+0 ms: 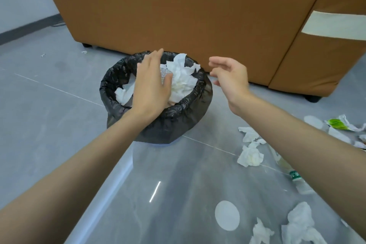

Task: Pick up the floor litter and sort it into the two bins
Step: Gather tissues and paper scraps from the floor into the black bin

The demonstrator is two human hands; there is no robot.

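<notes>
A round bin lined with a black bag stands on the grey floor in front of a sofa. It is filled with crumpled white tissues. My left hand lies flat with straight fingers over the bin's contents. My right hand hovers just right of the bin's rim, fingers loosely curled, holding nothing. More crumpled tissues lie on the floor to the right, along with a clear plastic bottle with a green label and a green-and-white wrapper.
A brown leather sofa rises right behind the bin. Further tissues lie at the lower right. Small scraps sit on the floor near the sofa's left foot. Only one bin is in view.
</notes>
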